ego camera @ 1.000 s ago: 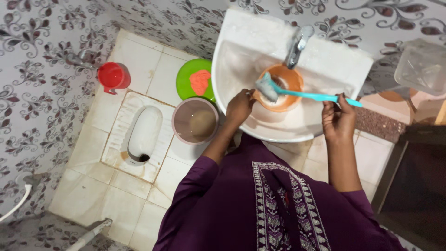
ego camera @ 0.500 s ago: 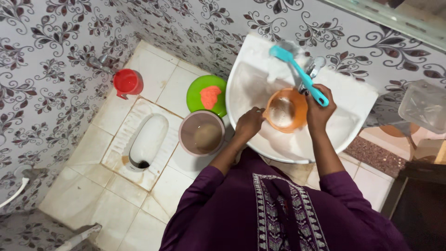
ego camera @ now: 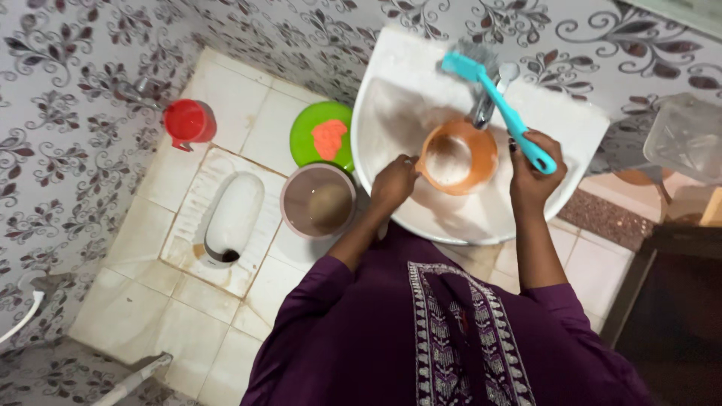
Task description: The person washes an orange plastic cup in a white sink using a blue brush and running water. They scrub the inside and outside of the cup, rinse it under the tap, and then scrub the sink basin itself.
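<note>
My left hand grips the handle of an orange plastic mug that sits in the white wash basin under the metal tap. The mug holds whitish foamy water. My right hand is closed around the handle of a teal long-handled brush. The brush head with grey bristles rests on the basin's back ledge, above the tap.
A pink bucket of murky water stands on the tiled floor left of the basin. Behind it lies a green lid with an orange cloth. A red mug, a floor toilet pan and a clear plastic box are around.
The brush has left the orange mug and swung up, so its head now rests at the basin's back ledge. My left hand stays on the mug handle.
</note>
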